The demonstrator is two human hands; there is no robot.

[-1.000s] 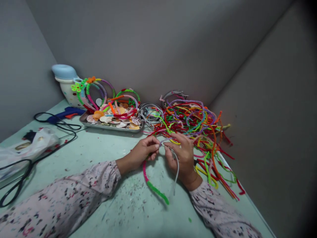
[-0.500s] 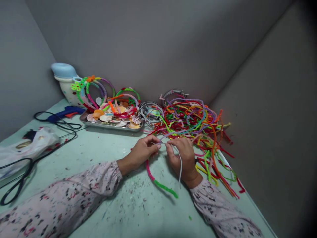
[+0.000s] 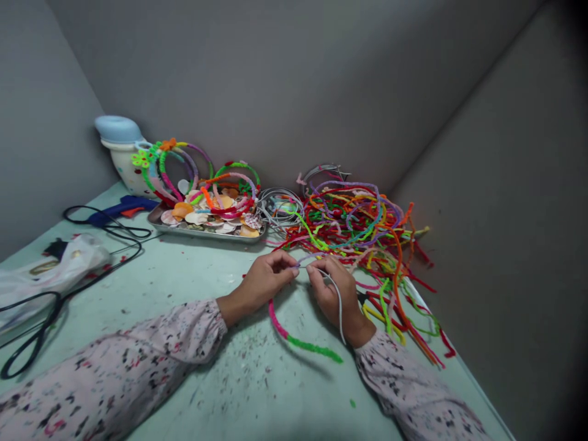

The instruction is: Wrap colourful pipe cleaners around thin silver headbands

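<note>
Near the middle of the table, my left hand (image 3: 269, 278) pinches a wire partly wrapped in fuzzy pipe cleaner. Its wrapped end, a pink and green pipe cleaner stretch (image 3: 303, 344), curves out below that hand. My right hand (image 3: 337, 294) grips the bare grey wire (image 3: 340, 306) a short way to the right, and the wire's free end hangs down over the palm. A purple pipe cleaner (image 3: 310, 257) runs from the left fingertips toward the right hand; its far end is hidden behind the right fingers.
A large heap of coloured pipe cleaners (image 3: 358, 214) lies at the back right, beside coiled grey wire (image 3: 280, 208). A metal tray (image 3: 206, 234) holds shells and wrapped hoops. Further left are a blue glue gun (image 3: 122, 208), black cord (image 3: 133, 245), plastic bag (image 3: 78, 260) and a blue-lidded container (image 3: 120, 153).
The pink and green end has swung a little to the right and upward. The bare wire end has shifted slightly right, while both hands stay nearly in place, pinching.
</note>
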